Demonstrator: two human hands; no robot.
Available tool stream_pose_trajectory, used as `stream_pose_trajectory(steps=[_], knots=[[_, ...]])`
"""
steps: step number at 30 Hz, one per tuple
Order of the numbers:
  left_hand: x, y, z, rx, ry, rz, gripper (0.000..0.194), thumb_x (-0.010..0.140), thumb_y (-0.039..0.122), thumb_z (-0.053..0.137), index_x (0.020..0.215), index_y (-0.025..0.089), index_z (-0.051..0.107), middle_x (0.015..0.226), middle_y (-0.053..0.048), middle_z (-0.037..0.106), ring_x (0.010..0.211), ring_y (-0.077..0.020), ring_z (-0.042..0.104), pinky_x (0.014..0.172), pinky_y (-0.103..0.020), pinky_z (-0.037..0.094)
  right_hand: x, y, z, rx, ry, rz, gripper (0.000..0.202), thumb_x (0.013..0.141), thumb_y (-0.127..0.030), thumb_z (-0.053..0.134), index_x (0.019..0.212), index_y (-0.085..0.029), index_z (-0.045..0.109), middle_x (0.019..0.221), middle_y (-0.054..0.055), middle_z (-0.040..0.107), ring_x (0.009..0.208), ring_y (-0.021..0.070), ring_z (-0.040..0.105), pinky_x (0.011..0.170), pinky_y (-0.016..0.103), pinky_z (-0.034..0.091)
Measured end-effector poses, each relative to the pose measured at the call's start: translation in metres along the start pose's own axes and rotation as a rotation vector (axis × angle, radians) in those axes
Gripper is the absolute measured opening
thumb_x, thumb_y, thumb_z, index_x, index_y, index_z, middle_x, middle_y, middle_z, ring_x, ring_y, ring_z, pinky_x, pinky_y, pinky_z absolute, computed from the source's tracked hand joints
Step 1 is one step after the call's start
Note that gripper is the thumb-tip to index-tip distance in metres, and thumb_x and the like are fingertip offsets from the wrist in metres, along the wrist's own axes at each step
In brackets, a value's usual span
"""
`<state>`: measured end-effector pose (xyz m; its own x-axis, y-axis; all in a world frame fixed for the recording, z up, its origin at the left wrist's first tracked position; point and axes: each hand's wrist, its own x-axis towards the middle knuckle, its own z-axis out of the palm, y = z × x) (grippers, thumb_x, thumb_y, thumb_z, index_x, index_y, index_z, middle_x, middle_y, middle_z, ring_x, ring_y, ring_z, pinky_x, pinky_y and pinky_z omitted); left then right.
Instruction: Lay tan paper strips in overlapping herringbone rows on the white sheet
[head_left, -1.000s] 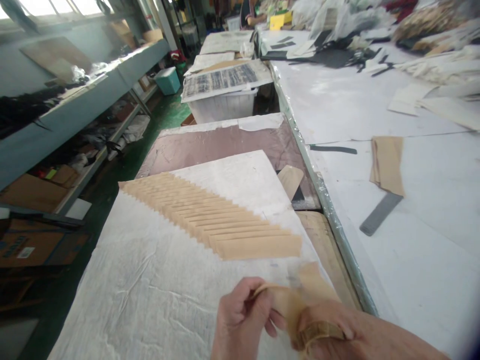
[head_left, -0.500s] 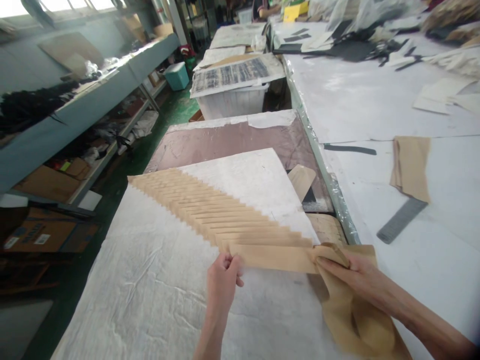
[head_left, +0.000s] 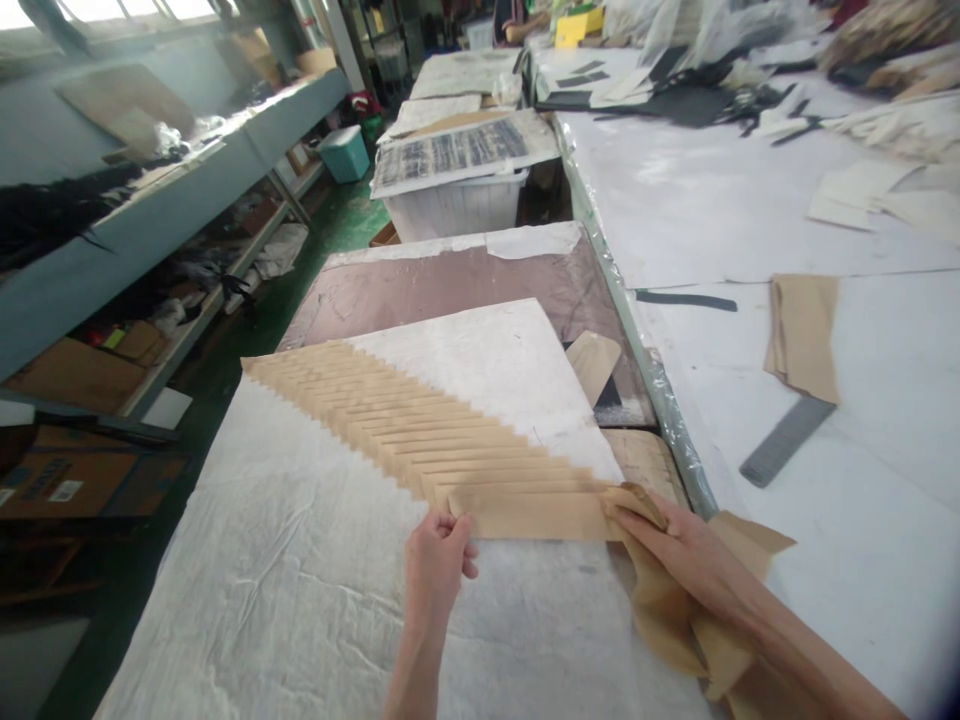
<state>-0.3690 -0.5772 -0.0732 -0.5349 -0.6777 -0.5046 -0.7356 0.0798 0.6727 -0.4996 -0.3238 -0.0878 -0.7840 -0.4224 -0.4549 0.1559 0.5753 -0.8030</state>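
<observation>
A tan fabric strip [head_left: 536,516] is stretched between my two hands, below a row of overlapping tan strips [head_left: 420,415] that runs diagonally over a whitish sheet [head_left: 322,610]. My left hand [head_left: 436,555] pinches the strip's left end, fingers closed. At the other end, my right hand [head_left: 667,535] is closed around the strip and a bunch of more tan fabric [head_left: 667,620], which hangs below the wrist. How many pieces the right hand holds is hidden by its fingers.
On the white table [head_left: 892,560] at right lie folded tan fabric [head_left: 802,335], a grey strip [head_left: 784,440] and a dark strip [head_left: 686,300]. A white bin [head_left: 457,205] stands ahead. A long shelf [head_left: 217,170] lines the left. Someone's arm [head_left: 529,28] shows far off.
The view has shifted slightly, moving everything a little to the left. Both hands keep hold of the strip's ends. The loose fabric under my right hand has swung and changed shape.
</observation>
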Motion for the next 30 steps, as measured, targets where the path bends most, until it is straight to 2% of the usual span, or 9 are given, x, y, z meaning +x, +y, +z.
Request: stream_pose_trajectory(steps=[7,13,20,24,26,28,30], knots=[[-0.001,-0.003,0.0,0.01,-0.01,-0.009,0.03,0.073,0.047,0.057,0.065,0.019,0.052,0.047,0.001,0.061,0.032,-0.0109,0.05,0.031,-0.019,0.03,-0.003,0.003,0.004,0.058,0.046,-0.01,0.026,0.082,-0.047,0.055,0.09,-0.024,0.063,0.09,0.002,0.071,0.085,0.0263,0.062,0.077,0.036,0.046],[-0.002,-0.003,0.0,0.11,0.002,0.031,0.029,0.075,0.047,0.056,0.065,0.02,0.053,0.048,0.001,0.062,0.035,-0.012,0.052,0.038,-0.02,0.033,-0.006,-0.006,0.005,-0.165,0.062,-0.071,0.025,0.089,-0.043,0.044,0.077,-0.022,0.054,0.082,0.004,0.064,0.08,0.0239,0.059,0.073,0.034,0.042],[-0.01,0.009,-0.004,0.325,0.04,0.074,0.029,0.08,0.049,0.052,0.068,0.023,0.047,0.049,0.004,0.061,0.041,-0.0163,0.057,0.051,-0.025,0.037,-0.004,-0.011,0.013,-0.459,0.079,-0.109,0.021,0.089,-0.029,0.037,0.074,-0.02,0.049,0.082,0.007,0.062,0.076,0.0222,0.058,0.066,0.031,0.036],[-0.016,0.01,-0.004,0.666,0.176,0.121,0.028,0.084,0.052,0.048,0.08,0.024,0.051,0.059,0.001,0.062,0.054,-0.0205,0.059,0.053,-0.027,0.031,-0.002,-0.019,0.014,-0.563,0.094,0.003,0.018,0.086,-0.026,0.039,0.076,-0.019,0.051,0.078,0.009,0.063,0.075,0.024,0.06,0.062,0.031,0.034],[-0.02,0.009,0.001,0.836,0.253,0.281,0.021,0.089,0.041,0.046,0.087,0.023,0.055,0.071,-0.002,0.065,0.067,-0.0212,0.06,0.055,-0.028,0.032,-0.001,-0.019,0.01,-0.562,0.081,0.052,0.019,0.086,-0.026,0.039,0.075,-0.019,0.053,0.077,0.009,0.064,0.073,0.0235,0.06,0.061,0.031,0.034],[-0.024,0.005,0.007,0.96,0.268,0.571,0.013,0.088,0.024,0.048,0.095,0.022,0.059,0.088,-0.005,0.066,0.082,-0.0218,0.06,0.065,-0.03,0.038,0.0,-0.015,0.002,-0.554,0.075,0.073,0.021,0.086,-0.028,0.04,0.073,-0.019,0.053,0.076,0.009,0.065,0.071,0.0224,0.06,0.061,0.03,0.035],[-0.026,0.0,0.012,1.039,0.241,0.819,0.023,0.084,0.011,0.05,0.102,0.02,0.061,0.102,-0.008,0.065,0.093,-0.0238,0.057,0.077,-0.035,0.04,-0.003,-0.01,-0.011,-0.565,0.09,0.089,0.023,0.086,-0.029,0.04,0.071,-0.018,0.054,0.074,0.008,0.064,0.069,0.022,0.059,0.06,0.03,0.035]])
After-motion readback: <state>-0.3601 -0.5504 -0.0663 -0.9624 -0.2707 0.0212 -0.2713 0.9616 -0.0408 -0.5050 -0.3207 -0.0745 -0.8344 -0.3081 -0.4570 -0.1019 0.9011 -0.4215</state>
